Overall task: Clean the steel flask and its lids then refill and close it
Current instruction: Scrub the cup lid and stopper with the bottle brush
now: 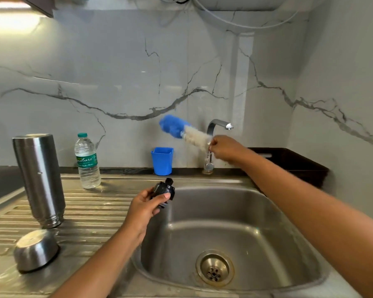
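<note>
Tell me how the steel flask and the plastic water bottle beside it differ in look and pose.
The steel flask is opaque metal; the water bottle is clear plastic with a green label. The flask stands mouth down, uncapped; the bottle stands upright with its green cap on. The flask is taller and wider than the bottle. Both stand on the draining board.

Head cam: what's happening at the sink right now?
A person is mid-wash. The left hand holds the black inner lid over the sink rim. The right hand holds a blue-and-white bottle brush raised by the tap. No water visibly runs. The steel flask stands mouth-down on the drainboard, its steel cap inverted nearby. A water bottle and blue cup stand at the back.
</note>
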The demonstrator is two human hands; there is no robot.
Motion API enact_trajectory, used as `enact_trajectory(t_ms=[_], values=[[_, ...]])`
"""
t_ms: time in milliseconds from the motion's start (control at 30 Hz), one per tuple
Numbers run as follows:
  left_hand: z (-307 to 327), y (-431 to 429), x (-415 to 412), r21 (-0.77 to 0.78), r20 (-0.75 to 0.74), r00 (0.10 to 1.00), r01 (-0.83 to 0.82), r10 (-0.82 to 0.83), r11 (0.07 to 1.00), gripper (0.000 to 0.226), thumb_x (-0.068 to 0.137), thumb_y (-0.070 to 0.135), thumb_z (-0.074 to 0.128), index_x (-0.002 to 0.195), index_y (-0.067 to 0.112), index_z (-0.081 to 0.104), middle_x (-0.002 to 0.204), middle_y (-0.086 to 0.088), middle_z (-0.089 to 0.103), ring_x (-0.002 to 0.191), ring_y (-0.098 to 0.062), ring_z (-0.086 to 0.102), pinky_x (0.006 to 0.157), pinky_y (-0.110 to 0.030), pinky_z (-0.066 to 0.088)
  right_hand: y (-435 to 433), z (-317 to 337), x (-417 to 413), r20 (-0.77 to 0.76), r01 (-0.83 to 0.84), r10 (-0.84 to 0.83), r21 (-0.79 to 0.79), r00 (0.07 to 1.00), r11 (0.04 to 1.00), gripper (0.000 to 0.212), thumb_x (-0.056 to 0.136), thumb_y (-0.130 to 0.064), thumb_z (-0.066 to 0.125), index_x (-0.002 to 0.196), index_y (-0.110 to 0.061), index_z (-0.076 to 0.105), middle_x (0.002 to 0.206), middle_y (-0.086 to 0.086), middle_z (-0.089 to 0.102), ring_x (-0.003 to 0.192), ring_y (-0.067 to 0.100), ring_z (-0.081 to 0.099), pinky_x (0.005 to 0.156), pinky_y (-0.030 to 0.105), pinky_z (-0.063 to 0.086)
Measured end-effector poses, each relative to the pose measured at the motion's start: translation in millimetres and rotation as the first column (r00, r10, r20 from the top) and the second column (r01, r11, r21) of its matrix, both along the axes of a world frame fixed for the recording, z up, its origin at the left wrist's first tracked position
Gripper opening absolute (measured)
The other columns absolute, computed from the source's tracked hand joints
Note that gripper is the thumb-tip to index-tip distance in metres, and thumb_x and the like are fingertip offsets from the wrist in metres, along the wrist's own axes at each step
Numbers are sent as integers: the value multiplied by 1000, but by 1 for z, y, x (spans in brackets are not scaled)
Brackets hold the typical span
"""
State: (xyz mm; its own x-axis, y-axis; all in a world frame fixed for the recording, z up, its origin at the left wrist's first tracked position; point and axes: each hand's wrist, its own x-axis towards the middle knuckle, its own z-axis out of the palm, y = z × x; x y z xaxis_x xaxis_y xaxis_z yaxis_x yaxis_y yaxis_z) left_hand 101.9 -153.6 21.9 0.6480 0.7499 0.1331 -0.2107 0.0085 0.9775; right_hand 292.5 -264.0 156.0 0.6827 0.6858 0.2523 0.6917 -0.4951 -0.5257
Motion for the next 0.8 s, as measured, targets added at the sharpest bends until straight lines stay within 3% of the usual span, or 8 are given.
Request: enact_trajectory(t_ms=[33, 100, 167, 267, 367, 533, 800], values=[[-2, 4, 0, -24, 5, 1000, -17, 17, 1000, 29, 79, 7, 70, 103, 20, 60, 98, 2, 69, 89, -14, 62, 75, -27, 44, 12, 8, 8, 183, 38, -23, -83, 983, 996, 21, 94, -15, 44, 110, -9, 57, 101, 8, 61, 87, 21, 57, 78, 32, 49], [-3, 11, 0, -31, 30, 999, -43, 44, 999, 30, 79, 4, 70, 101, 21, 61, 97, 1, 69, 85, -13, 62, 73, -26, 43, 34, 23, 14, 455, 124, -23, -193, 890, 973, 25, 92, -19, 48, 114, -11, 58, 103, 8, 60, 89, 22, 56, 76, 33, 46], [-4, 15, 1, -15, 69, 996, -62, 62, 998, 31, 78, 2, 70, 100, 21, 62, 90, 4, 71, 79, -11, 62, 68, -23, 43, 52, 38, 11, 627, 216, 10, -283, 779, 934, 25, 92, -15, 49, 115, -9, 57, 101, 9, 59, 90, 25, 57, 72, 33, 41], [-6, 19, 5, 13, 107, 991, -83, 81, 996, 24, 79, 5, 70, 98, 19, 66, 77, 12, 72, 67, 1, 64, 59, -12, 45, 77, 58, 8, 775, 344, 94, -381, 625, 858, 26, 92, -6, 47, 115, -8, 57, 116, 11, 61, 105, 29, 59, 71, 35, 39], [-11, 24, 8, 22, 104, 989, -113, 110, 993, 22, 78, 10, 72, 99, 18, 68, 79, 13, 73, 65, 7, 63, 61, -11, 46, 102, 67, 7, 829, 410, 165, -425, 535, 807, 26, 92, -2, 45, 115, -6, 57, 120, 12, 59, 107, 29, 58, 71, 34, 38], [-16, 27, 11, 43, 87, 989, -126, 122, 991, 26, 76, 14, 75, 101, 18, 69, 84, 6, 74, 60, 3, 62, 69, -21, 44, 142, 63, 1, 824, 431, 244, -492, 511, 756, 30, 91, -1, 45, 119, -6, 55, 125, 11, 56, 108, 29, 57, 73, 34, 40], [-17, 30, 12, 37, 76, 982, -177, 174, 983, 27, 74, 19, 77, 101, 18, 69, 91, 5, 73, 82, -3, 65, 74, -24, 45, 140, 81, -4, 866, 482, 228, -447, 445, 754, 33, 90, -4, 49, 122, -7, 54, 121, 13, 58, 106, 33, 58, 70, 37, 41]])
